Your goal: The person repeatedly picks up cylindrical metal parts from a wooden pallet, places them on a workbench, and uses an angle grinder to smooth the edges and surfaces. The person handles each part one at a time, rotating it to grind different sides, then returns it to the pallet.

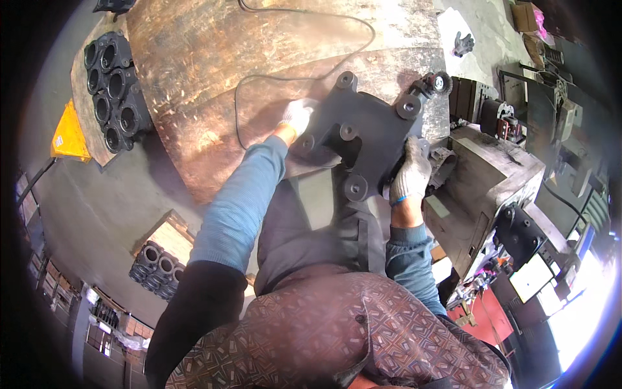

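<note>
A large matte-black metal bracket [382, 139] with several round drilled bosses spans the space before my body, over the near edge of the wooden tabletop [194, 84]. White-gloved, my left hand [298, 117] grips its left edge, with the fingertips partly hidden behind the metal. On the opposite side my right hand [413, 170], in a white glove too, wraps around the bracket's right edge. Whether the bracket rests on the table or is held just above it, I cannot tell. A dark round-headed device [437, 84] sits by its upper right corner.
A thin black cable [238, 104] loops over the tabletop. Black cylinder-like castings [116, 84] stand on a pallet at left, beside a yellow pallet-jack part [70, 133]. More castings [155, 266] lie lower left. A worn metal cabinet [492, 162] flanks my right; a dark glove [462, 44] lies beyond.
</note>
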### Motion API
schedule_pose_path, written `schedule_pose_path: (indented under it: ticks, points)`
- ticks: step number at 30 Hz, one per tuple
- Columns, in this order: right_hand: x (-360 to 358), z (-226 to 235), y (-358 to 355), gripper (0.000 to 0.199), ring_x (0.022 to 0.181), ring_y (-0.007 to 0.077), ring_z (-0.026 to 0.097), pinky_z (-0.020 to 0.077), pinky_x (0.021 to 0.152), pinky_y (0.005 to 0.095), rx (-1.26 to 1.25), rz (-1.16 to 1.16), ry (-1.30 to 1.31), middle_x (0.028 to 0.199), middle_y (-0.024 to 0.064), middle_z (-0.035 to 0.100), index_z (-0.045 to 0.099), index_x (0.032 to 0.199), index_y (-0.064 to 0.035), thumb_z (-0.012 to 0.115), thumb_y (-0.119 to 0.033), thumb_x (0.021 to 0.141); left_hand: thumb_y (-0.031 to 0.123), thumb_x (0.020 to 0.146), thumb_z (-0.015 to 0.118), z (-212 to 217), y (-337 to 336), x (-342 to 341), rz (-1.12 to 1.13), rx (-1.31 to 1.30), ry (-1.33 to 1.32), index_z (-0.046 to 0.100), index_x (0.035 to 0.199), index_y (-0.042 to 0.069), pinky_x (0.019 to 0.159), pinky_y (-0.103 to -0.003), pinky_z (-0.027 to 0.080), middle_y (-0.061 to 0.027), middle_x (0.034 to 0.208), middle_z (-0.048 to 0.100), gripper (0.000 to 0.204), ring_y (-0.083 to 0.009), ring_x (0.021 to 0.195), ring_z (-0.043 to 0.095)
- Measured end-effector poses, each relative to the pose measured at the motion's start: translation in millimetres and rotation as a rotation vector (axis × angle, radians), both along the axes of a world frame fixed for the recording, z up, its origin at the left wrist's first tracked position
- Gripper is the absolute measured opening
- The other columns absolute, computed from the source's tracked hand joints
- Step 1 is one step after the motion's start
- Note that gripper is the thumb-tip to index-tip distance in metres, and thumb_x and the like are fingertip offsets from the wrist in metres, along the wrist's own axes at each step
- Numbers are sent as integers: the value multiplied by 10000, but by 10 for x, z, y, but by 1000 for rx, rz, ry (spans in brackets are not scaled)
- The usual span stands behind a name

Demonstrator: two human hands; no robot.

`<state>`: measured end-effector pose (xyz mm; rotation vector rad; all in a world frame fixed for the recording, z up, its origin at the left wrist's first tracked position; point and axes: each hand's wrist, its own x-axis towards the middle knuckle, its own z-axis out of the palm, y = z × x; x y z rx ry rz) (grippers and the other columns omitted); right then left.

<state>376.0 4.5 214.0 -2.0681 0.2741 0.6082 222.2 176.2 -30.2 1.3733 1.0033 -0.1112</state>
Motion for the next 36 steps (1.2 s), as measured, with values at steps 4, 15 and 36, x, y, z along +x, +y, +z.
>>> schedule_pose_path:
  ticks: [4, 15, 36]
  points:
    - [-191, -16, 354, 381, 764, 150, 587, 471, 698, 328, 130, -4, -26, 828, 49, 664, 699, 949, 67, 662, -312, 969, 42, 1015, 493, 192, 172, -249, 340, -259, 15, 690, 1213, 19, 777, -332, 572, -101, 1110, 739, 281, -195, 872, 724]
    - [-648, -263, 1115, 413, 917, 231, 689, 526, 852, 352, 99, 95, 119, 998, 133, 747, 731, 1081, 19, 705, -366, 935, 62, 1026, 537, 1030, 282, -1146, 670, -135, -54, 646, 1262, 19, 727, -308, 591, -114, 1134, 710, 264, -193, 849, 717]
    - [1729, -2251, -345, 765, 1160, 445, 658, 534, 958, 473, -427, 244, -97, 1191, 320, 678, 641, 1177, 75, 831, -503, 711, 191, 1024, 609, 2117, -1689, -1298, 188, -205, 376, 682, 1236, 29, 741, -298, 587, -95, 1031, 738, 277, -152, 788, 702]
